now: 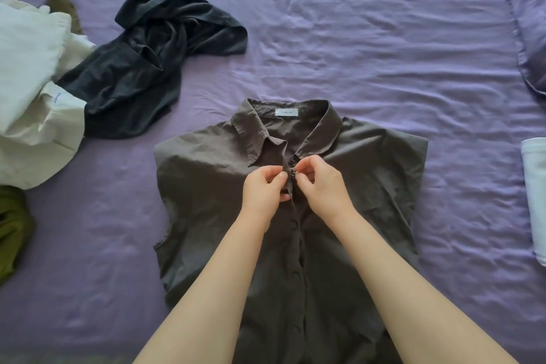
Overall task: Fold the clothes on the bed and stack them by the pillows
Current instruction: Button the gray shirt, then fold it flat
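A brown sleeveless collared shirt point(206, 186) lies flat, front up, on the purple bed sheet point(354, 38), collar pointing away from me. My left hand point(264, 188) pinches the left edge of the button placket just below the collar. My right hand point(320, 183) pinches the opposite edge at a small button, fingertips almost touching the left hand. Several lower buttons run down the shirt's middle between my forearms.
A crumpled dark grey garment point(147, 62) lies at upper left, beside a heap of white clothes point(32, 83). An olive green garment point(11, 230) sits at the left edge. A folded white item point(536, 201) lies at the right edge, below a purple pillow point(531, 23).
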{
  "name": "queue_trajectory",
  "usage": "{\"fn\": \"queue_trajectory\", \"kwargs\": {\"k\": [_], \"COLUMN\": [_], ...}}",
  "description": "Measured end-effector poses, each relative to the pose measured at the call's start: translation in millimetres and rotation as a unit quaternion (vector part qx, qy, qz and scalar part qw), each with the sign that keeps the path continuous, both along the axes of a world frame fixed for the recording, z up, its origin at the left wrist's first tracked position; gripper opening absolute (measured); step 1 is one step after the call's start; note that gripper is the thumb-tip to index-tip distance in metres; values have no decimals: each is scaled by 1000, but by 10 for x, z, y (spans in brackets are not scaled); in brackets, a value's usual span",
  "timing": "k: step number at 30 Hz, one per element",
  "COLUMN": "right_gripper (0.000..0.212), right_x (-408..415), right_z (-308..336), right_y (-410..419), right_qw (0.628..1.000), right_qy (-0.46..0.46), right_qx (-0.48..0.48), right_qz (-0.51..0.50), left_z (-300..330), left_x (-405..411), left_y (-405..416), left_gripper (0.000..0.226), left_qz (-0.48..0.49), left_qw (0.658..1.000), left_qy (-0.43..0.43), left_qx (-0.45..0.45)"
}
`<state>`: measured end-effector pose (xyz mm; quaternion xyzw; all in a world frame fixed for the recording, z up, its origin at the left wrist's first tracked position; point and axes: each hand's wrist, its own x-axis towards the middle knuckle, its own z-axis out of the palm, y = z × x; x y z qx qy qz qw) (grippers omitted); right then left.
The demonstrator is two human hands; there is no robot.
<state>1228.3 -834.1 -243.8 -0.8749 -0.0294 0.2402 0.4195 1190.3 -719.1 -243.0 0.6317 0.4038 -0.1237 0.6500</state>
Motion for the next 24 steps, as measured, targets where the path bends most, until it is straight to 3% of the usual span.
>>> {"fn": "queue_trajectory", "kwargs": {"k": [7, 20, 24], "right_gripper": [11, 13, 14], "right_x": [1, 6, 14], "right_z": [-6, -39, -49], "right_y": [11, 36, 21], "right_qw": [1000, 999, 998], "right_qy": [-6, 4, 0], "right_qx": [12, 31, 38], "right_qz": [-4, -41, -47], "left_z": [-4, 1, 0], "left_x": [34, -24, -30], "left_y": [-1, 37, 50], "left_gripper": [29, 19, 20], "left_qz": [-32, -51, -48], "left_qw": [999, 999, 997], "left_qy": [23, -10, -16], "left_qx": [2, -13, -60]}}
